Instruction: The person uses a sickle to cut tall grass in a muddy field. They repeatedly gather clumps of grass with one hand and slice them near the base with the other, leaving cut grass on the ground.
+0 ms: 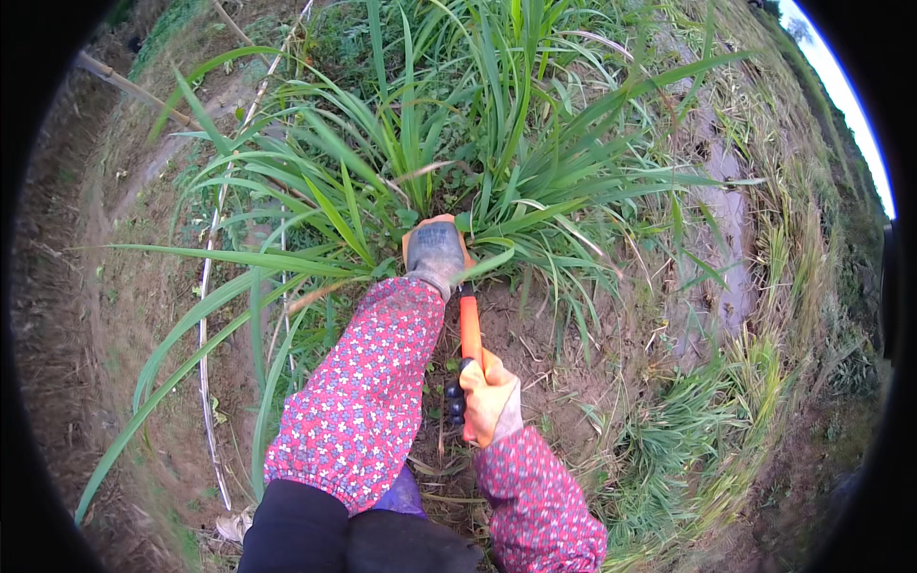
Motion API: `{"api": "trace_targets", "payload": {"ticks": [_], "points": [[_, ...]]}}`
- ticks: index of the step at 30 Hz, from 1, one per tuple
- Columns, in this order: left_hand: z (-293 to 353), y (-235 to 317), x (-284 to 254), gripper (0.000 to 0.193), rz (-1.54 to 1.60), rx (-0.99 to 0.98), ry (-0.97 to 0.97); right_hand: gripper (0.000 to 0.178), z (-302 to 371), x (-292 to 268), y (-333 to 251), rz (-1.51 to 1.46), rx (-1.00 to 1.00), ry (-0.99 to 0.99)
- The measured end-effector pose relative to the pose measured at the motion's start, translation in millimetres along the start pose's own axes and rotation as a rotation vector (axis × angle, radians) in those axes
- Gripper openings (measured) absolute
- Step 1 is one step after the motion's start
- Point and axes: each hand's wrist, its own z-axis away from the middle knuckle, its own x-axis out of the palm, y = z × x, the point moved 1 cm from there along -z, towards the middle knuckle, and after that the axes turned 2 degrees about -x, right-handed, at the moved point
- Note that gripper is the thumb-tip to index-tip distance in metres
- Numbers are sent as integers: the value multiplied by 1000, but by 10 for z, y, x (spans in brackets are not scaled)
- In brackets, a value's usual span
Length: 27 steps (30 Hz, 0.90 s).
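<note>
My left hand, in a dirty grey and orange glove, is closed at the base of a clump of long green grass. Its fingertips are mostly hidden among the stems. Below it, my right hand in an orange glove with dark fingertips wraps round the handle of what looks like a sickle. The bright orange handle points away from me, and a dark metal neck passes beside my left wrist. The blade is hidden by my left hand and the leaves. Both forearms wear red flowered sleeves.
Cut grass lies in a heap at the right. Beyond it runs a strip of wet, muddy ground. A thin pale stick stretches along the left, with a thicker bamboo pole farther off. Bare soil shows beside the tool.
</note>
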Motion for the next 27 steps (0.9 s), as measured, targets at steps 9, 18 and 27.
{"api": "trace_targets", "payload": {"ticks": [9, 18, 27], "points": [[670, -116, 260, 29, 552, 177, -54, 40, 857, -401, 201, 120, -156, 297], [384, -583, 115, 34, 913, -160, 199, 34, -188, 260, -392, 425, -122, 135], [-144, -292, -227, 42, 463, -219, -63, 30, -274, 363, -421, 498, -48, 64]]}}
